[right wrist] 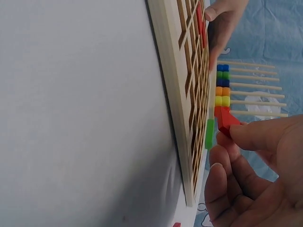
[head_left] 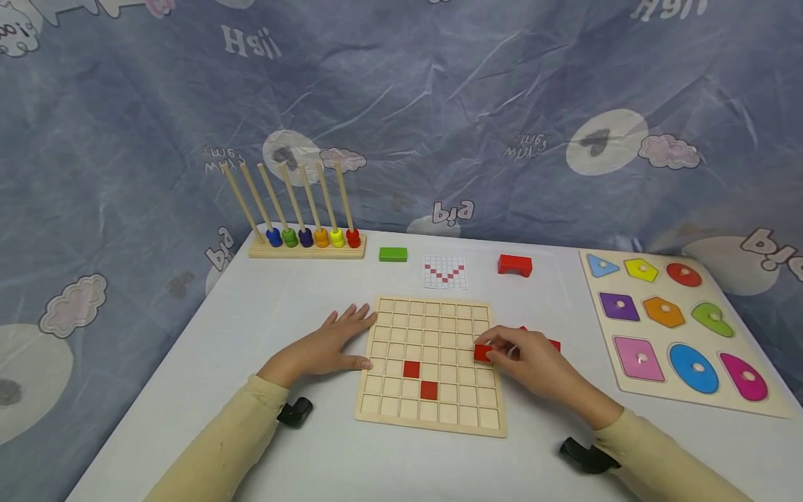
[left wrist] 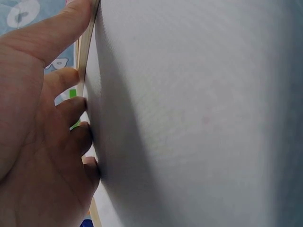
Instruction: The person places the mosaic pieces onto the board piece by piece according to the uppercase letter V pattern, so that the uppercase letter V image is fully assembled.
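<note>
A wooden grid board (head_left: pixel 448 427) lies on the white table, with two red square tiles (head_left: pixel 411 369) set in its cells on a diagonal. My left hand (head_left: pixel 323 347) rests at the board's left edge, fingers spread, the thumb and fingertips touching the rim. My right hand (head_left: pixel 533 362) pinches a red tile (right wrist: pixel 226 121) between thumb and fingers above the board's right side. More red pieces (head_left: pixel 555 344) lie on the table behind the right hand, mostly hidden by it. A small pattern card (head_left: pixel 445 272) with a red V on a grid lies beyond the board.
A bead abacus (head_left: pixel 307 252) with upright rods stands at the back left. Near it lies a green block (head_left: pixel 393 254); a red arch block (head_left: pixel 515 265) is farther right. A shape puzzle board (head_left: pixel 684 335) with knobbed pieces covers the right side. Patterned cloth (head_left: pixel 401 104) hangs behind.
</note>
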{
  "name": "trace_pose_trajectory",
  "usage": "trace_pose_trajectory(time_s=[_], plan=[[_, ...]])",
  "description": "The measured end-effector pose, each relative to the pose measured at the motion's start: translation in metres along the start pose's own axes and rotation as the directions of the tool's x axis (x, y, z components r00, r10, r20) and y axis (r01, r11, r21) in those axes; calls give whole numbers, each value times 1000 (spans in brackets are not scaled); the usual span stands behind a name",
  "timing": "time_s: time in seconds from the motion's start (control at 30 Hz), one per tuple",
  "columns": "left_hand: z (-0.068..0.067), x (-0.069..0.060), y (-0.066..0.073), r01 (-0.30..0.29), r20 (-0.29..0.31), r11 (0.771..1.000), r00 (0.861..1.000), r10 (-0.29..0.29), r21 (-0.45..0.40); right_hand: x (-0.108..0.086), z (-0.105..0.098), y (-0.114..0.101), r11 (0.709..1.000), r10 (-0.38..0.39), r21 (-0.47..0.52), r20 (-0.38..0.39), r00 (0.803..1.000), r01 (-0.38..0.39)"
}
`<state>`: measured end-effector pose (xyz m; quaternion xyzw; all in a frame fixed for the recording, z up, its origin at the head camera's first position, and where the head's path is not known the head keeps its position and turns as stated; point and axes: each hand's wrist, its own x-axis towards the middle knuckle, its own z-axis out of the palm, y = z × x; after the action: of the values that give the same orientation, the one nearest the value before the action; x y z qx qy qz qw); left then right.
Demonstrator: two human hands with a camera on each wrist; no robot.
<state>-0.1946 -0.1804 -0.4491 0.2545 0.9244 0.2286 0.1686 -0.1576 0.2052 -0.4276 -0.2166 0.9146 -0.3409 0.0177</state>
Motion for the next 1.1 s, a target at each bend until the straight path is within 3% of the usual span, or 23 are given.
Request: trace_pose_trajectory(time_s=[0.43,0.7,1.1], plan=[[1,0,0,-7,-9,1000,1000,7,11,15,16,-23,999,-2,45,45,999,0],[0,-1,1,-8,-8,1000,1000,8,7,28,28,-34,996,-54,77,71,996,49],[-1,-1,1,-8,-8,1000,1000,8,2,45,45,-49,992,-74,114,101,992,62]])
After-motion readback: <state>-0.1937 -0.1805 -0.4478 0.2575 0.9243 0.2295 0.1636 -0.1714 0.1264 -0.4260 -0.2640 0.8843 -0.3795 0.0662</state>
